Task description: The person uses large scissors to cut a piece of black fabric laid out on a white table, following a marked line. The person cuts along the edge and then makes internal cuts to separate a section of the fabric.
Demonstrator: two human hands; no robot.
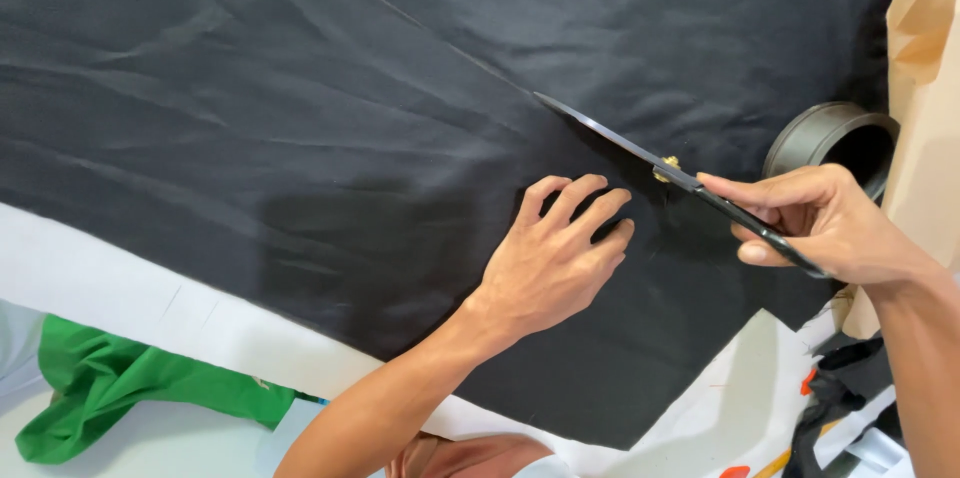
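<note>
1. Left hand: palm down on the black fabric, fingers slightly spread and curled at the tips, pressing the cloth flat just left of the scissors.
2. Right hand: closed around the handles of the black scissors; index finger runs along the top, thumb underneath.
3. Scissors: blades point up-left, lying low over the fabric; brass pivot screw visible near mid-length. Can't tell whether the blades are parted or together.
4. Black fabric: spread wide over the white table, covers most of the view; angled cut edge at bottom right.
5. Green cloth: bunched at bottom left, off the black fabric.
6. Black round tube: open end facing camera, just behind the right hand.
7. Tan paper: at the right edge, beside the tube.
</note>
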